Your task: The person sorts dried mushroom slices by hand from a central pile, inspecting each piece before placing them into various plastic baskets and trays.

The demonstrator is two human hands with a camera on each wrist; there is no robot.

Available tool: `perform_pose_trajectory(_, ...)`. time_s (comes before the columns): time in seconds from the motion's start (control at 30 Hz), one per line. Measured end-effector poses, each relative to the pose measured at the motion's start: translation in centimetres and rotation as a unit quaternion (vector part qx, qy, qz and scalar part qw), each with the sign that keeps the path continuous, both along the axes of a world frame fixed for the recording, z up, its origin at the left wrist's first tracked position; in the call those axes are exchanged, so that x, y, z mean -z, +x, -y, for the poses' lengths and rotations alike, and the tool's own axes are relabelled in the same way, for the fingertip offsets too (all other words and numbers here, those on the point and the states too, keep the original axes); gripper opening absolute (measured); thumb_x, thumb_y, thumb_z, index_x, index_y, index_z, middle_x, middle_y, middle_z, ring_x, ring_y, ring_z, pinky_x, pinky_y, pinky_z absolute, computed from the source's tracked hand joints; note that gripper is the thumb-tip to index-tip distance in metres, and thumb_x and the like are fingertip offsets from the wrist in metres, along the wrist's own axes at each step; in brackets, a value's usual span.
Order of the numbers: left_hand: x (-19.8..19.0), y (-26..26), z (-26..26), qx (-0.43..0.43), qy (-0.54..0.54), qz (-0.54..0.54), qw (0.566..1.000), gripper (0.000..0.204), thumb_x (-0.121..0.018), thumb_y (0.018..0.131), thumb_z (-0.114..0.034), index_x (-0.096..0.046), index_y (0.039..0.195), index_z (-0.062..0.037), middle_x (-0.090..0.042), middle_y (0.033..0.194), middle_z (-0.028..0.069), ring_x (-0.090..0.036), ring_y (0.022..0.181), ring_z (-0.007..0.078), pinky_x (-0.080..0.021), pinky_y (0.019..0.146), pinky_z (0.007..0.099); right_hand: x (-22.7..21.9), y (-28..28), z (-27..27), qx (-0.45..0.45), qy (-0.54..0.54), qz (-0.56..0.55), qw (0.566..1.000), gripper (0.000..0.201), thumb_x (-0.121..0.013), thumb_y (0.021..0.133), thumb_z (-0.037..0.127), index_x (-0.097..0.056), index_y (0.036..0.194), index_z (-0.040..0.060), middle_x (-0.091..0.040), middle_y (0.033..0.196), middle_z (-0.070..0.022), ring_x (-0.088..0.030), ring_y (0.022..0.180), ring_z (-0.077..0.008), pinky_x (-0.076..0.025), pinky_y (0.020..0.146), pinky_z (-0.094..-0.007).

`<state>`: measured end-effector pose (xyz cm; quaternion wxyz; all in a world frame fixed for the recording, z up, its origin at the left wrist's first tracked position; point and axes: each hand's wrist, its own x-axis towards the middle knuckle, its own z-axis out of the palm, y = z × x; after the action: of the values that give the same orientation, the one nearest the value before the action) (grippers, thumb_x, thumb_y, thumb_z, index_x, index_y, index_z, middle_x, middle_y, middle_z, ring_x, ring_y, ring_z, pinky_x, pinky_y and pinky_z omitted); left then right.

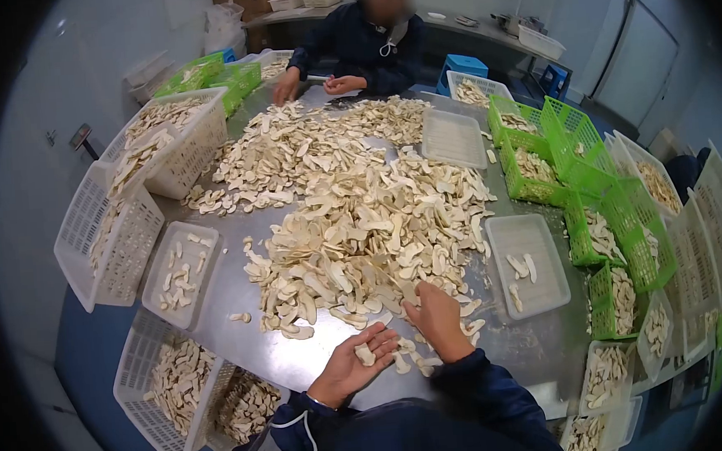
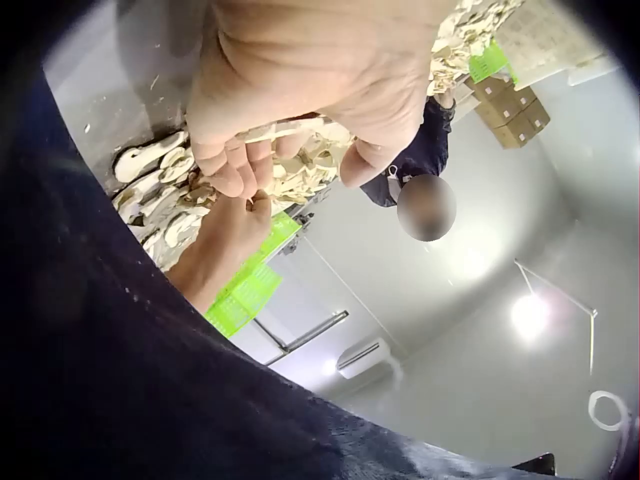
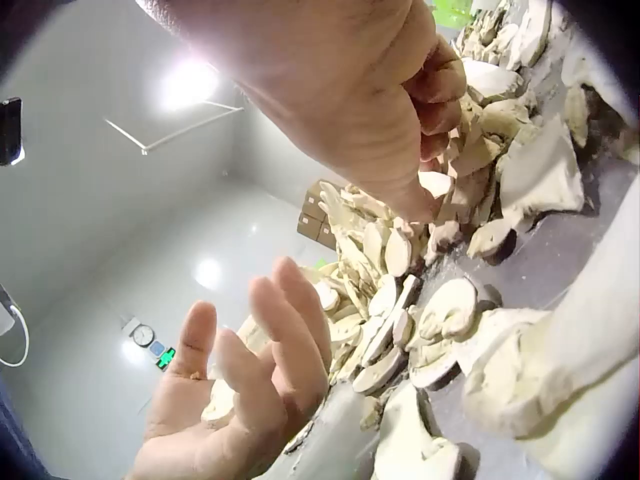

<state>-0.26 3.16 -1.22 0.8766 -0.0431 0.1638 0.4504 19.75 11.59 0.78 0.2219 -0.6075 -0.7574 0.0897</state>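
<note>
Hands (image 1: 349,370) holding mushroom slices (image 1: 365,355), green wall sign (image 3: 166,358), unreadably small

The mushroom slice (image 1: 365,355) in the left hand (image 1: 345,370) is creamy white. Beyond both hands, the heaped slices (image 1: 361,225) run from ivory to pale tan, some edged brown. Around the hands the counter (image 1: 231,295) is silvery grey. To the right of the right hand (image 1: 438,322), the tray (image 1: 548,290) is milky white; farther right, the baskets (image 1: 575,136) are lime green with a grid pattern. The sleeve (image 1: 499,395) behind that hand is navy.
</note>
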Motion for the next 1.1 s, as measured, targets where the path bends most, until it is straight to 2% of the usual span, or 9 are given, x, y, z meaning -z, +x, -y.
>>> perform_pose_trajectory(0.17, 0.1, 0.1, 0.3, -0.02, -0.027, -0.002, 0.999, 0.035, -0.055, 0.095, -0.017, -0.052, 0.127, -0.0045, -0.049, 0.14, 0.0181, -0.048, 0.13, 0.0344, -0.039, 0.108, 0.0485, -2.0, 1.4, 0.8, 0.018, -0.138, -0.036, 0.99, 0.029, -0.073, 0.078, 0.031, -0.061, 0.087, 0.0061, -0.063, 0.067, -0.0102, -0.066, 0.068, -0.0293, -0.049, 0.058, -0.0407)
perform_pose_trajectory(0.3, -0.9, -0.2, 0.4, -0.013, -0.057, 0.013, 0.998, 0.029, -0.057, 0.094, -0.016, -0.054, 0.123, -0.0103, -0.055, 0.129, 0.0166, -0.051, 0.125, 0.0345, -0.038, 0.107, 0.052, -4.5, 1.1, 2.2, -0.12, -0.331, -0.207, 0.913, 0.032, -0.072, 0.08, 0.034, -0.065, 0.09, 0.0047, -0.064, 0.067, -0.0096, -0.066, 0.064, -0.0273, -0.049, 0.058, -0.0364)
perform_pose_trajectory(0.43, 0.8, -0.5, 0.9, 0.002, -0.06, 0.007, 0.998, 0.034, -0.06, 0.093, -0.016, -0.051, 0.125, -0.014, -0.062, 0.106, 0.0133, -0.058, 0.108, 0.0305, -0.041, 0.101, 0.0497, -0.6, -0.9, 0.9, -0.068, -0.077, -0.046, 0.994, 0.029, -0.07, 0.08, 0.032, -0.063, 0.084, 0.0048, -0.066, 0.069, -0.0113, -0.065, 0.064, -0.0324, -0.049, 0.057, -0.0403)
perform_pose_trajectory(0.63, 4.0, -1.5, 1.6, -0.025, 0.063, 0.055, 0.996, 0.041, -0.061, 0.093, -0.016, -0.046, 0.131, -0.0128, -0.06, 0.094, 0.0108, -0.056, 0.092, 0.025, -0.045, 0.089, 0.0434, -0.2, -0.1, 1.0, -0.042, -0.158, -0.082, 0.983, 0.022, -0.073, 0.08, 0.026, -0.067, 0.08, 0.0047, -0.06, 0.061, -0.009, -0.059, 0.054, -0.0222, -0.047, 0.054, -0.0346)
perform_pose_trajectory(0.73, 1.8, -1.6, 1.5, -0.043, 0.009, -0.019, 0.999, 0.046, -0.061, 0.092, -0.017, -0.043, 0.134, -0.0115, -0.059, 0.119, 0.0165, -0.056, 0.114, 0.0312, -0.041, 0.102, 0.0495, -0.9, 1.0, 2.2, -0.075, -0.3, -0.203, 0.929, 0.024, -0.07, 0.084, 0.027, -0.068, 0.081, 0.003, -0.062, 0.063, -0.0105, -0.059, 0.054, -0.0208, -0.047, 0.055, -0.0327)
perform_pose_trajectory(0.8, 2.1, -1.5, 1.3, -0.038, -0.012, 0.053, 0.998, 0.055, -0.057, 0.093, -0.011, -0.033, 0.143, -0.0124, -0.046, 0.14, 0.0188, -0.046, 0.13, 0.0354, -0.038, 0.109, 0.0523, -1.5, 1.0, 2.6, -0.087, -0.444, -0.305, 0.838, 0.027, -0.068, 0.088, 0.028, -0.07, 0.084, 0.0015, -0.062, 0.062, -0.0117, -0.056, 0.053, -0.0191, -0.047, 0.055, -0.0314)
perform_pose_trajectory(0.9, 1.1, -1.5, 1.5, -0.02, -0.033, 0.055, 0.998, 0.054, -0.057, 0.093, -0.011, -0.034, 0.142, -0.0137, -0.048, 0.138, 0.0197, -0.049, 0.128, 0.0354, -0.039, 0.108, 0.0528, -1.8, -1.8, 1.5, -0.06, -0.215, -0.173, 0.959, 0.026, -0.068, 0.087, 0.027, -0.07, 0.085, 0.0013, -0.063, 0.062, -0.0128, -0.06, 0.054, -0.0227, -0.047, 0.055, -0.0328)
perform_pose_trajectory(1.03, 1.7, -1.5, 1.5, -0.033, -0.02, 0.024, 0.999, 0.041, -0.049, 0.097, -0.024, -0.045, 0.135, -0.01, -0.051, 0.137, 0.0211, -0.05, 0.126, 0.0365, -0.037, 0.108, 0.0539, -0.3, -4.7, 0.2, -0.042, -0.06, -0.07, 0.995, 0.021, -0.069, 0.085, 0.026, -0.068, 0.086, 0.0052, -0.066, 0.065, -0.0119, -0.065, 0.061, -0.0325, -0.051, 0.057, -0.0393)
perform_pose_trajectory(1.1, 1.6, -1.8, 1.5, -0.038, -0.024, 0.033, 0.998, 0.042, -0.044, 0.097, -0.026, -0.045, 0.135, -0.0073, -0.049, 0.139, 0.0214, -0.05, 0.127, 0.0365, -0.037, 0.108, 0.0531, -0.6, -5.0, 0.1, -0.047, -0.075, -0.035, 0.996, 0.019, -0.07, 0.085, 0.025, -0.066, 0.092, 0.0073, -0.067, 0.07, -0.01, -0.066, 0.065, -0.0326, -0.051, 0.059, -0.0407)
